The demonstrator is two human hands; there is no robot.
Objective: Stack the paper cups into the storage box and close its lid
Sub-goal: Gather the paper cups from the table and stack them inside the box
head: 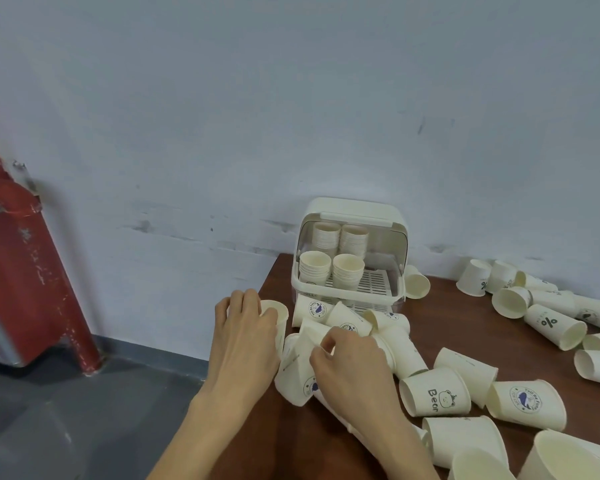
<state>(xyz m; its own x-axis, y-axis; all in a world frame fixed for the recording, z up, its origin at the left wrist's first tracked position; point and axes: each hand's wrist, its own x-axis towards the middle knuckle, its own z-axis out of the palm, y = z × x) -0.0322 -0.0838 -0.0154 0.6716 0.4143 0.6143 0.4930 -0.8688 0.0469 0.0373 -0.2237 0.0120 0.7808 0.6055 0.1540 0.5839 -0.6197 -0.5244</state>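
Observation:
A cream storage box (388, 216) stands at the table's back left with its clear lid swung up. Several stacks of paper cups (348, 270) stand inside on the slatted tray. My left hand (245, 332) grips an upright white paper cup (280, 315) at the table's left edge. My right hand (352, 362) pinches the rim of a tipped cup (300, 368) in a heap of fallen cups in front of the box. More printed cups, such as one marked "Bear" (435, 393), lie scattered on their sides.
The brown table (465, 327) runs right from the box, strewn with loose cups up to the far right (553, 325). A pale wall is close behind. A red pipe (42, 258) and grey floor lie left of the table.

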